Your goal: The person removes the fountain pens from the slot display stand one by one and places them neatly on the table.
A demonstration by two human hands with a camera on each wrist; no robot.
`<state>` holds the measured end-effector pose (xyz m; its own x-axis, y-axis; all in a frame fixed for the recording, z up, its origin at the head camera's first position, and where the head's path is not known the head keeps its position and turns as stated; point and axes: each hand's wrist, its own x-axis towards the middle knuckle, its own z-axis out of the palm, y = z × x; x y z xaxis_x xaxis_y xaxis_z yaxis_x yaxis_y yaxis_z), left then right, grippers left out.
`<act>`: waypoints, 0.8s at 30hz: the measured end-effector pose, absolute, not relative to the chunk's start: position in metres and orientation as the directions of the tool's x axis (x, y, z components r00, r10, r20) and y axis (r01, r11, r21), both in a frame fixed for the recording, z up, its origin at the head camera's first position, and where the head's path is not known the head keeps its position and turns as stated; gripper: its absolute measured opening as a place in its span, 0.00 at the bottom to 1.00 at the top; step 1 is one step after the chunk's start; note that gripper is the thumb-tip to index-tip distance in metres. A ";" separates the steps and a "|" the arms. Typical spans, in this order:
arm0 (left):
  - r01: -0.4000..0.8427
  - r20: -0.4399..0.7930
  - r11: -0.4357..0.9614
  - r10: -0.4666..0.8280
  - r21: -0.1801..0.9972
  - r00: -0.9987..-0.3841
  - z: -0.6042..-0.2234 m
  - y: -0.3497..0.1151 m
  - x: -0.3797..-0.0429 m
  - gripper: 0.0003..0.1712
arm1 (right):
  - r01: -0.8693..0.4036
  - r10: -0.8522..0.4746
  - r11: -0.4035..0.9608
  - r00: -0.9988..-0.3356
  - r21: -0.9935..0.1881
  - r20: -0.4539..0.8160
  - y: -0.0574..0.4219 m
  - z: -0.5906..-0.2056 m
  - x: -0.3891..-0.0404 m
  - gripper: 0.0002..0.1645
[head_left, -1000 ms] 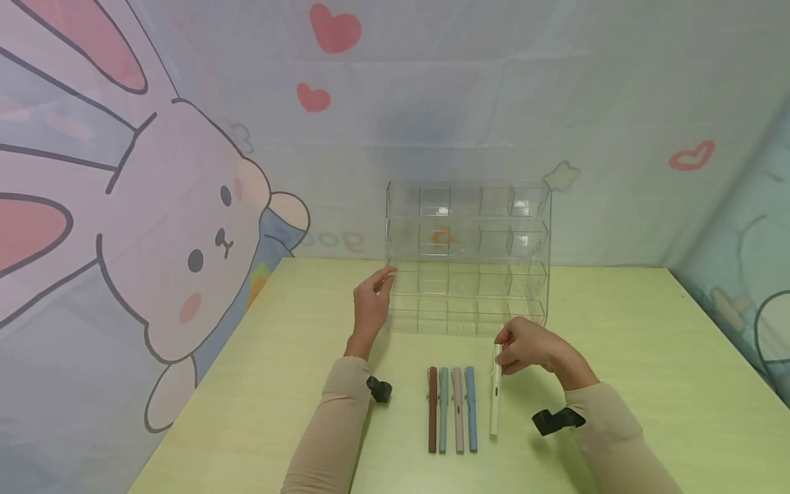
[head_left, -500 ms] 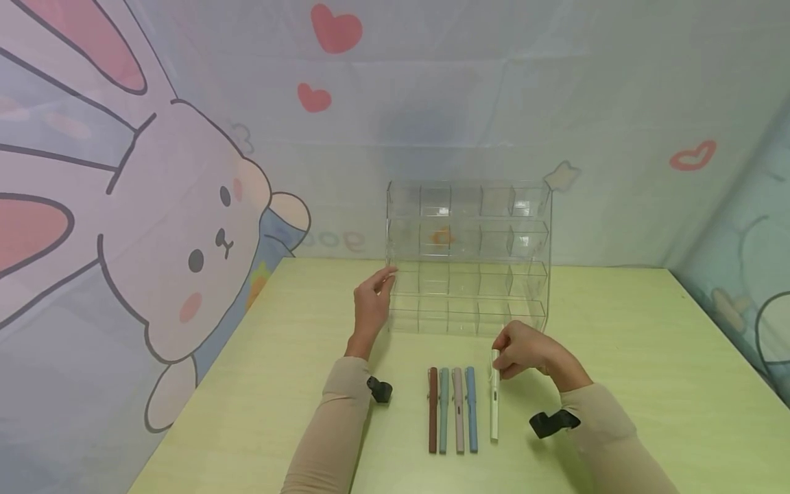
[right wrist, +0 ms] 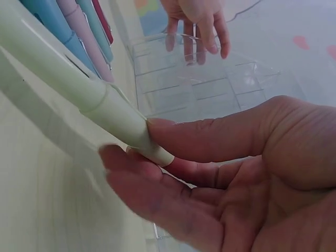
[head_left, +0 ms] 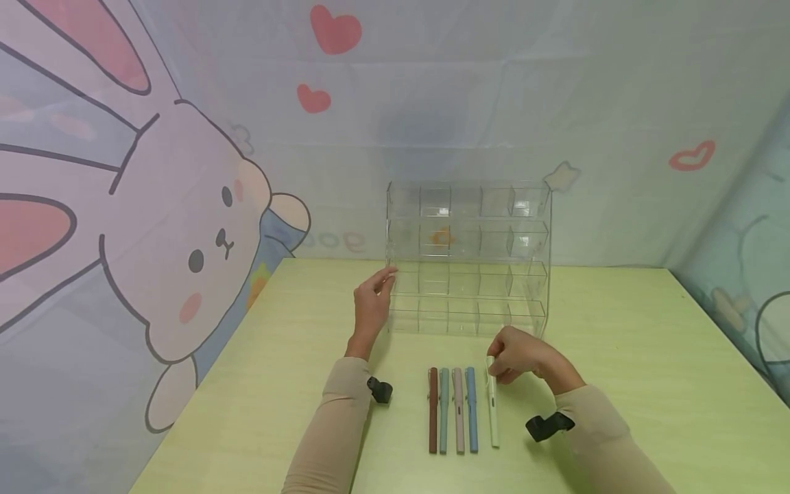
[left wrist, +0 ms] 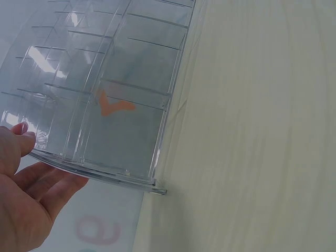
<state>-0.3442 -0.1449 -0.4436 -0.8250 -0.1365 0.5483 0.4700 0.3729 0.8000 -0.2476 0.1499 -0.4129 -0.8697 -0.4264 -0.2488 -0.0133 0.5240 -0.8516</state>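
Note:
My right hand (head_left: 518,355) pinches the capped end of a pale green pen (head_left: 493,412) between thumb and fingertips. In the right wrist view the same pen (right wrist: 58,65) slants from the upper left down into the fingers, casting a shadow on the table. Left of it lie several capped pens side by side: a brown one (head_left: 433,412), a teal one (head_left: 444,412), a grey-pink one (head_left: 459,412) and a blue one (head_left: 472,412). My left hand (head_left: 372,302) holds the left side of a clear tiered rack (left wrist: 131,131), thumb inside the panel, fingers outside.
The rack stands upright at the back of the pale yellow-green table (head_left: 617,329), its stepped rows divided into compartments. Behind the table hangs a backdrop cloth (head_left: 469,103) printed with a rabbit and hearts. Each sleeve carries a small black camera (head_left: 549,427).
My right hand has moved a little left and towards me, bringing the pale green pen closer to the blue one. The left hand and the rack have stayed in place.

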 end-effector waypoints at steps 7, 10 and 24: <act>0.468 0.548 0.378 -0.136 0.799 -0.826 -0.443 -0.145 -0.344 0.13 | -0.054 -0.422 0.577 -0.874 -0.815 -0.241 0.146 -0.416 -0.247 0.11; 0.472 0.553 0.376 -0.141 0.797 -0.821 -0.442 -0.145 -0.344 0.12 | -0.076 -0.421 0.596 -0.877 -0.800 -0.230 0.144 -0.416 -0.246 0.10; 0.511 0.598 0.387 -0.146 0.768 -0.788 -0.442 -0.144 -0.342 0.12 | -0.097 -0.407 0.630 -0.886 -0.771 -0.222 0.138 -0.425 -0.246 0.03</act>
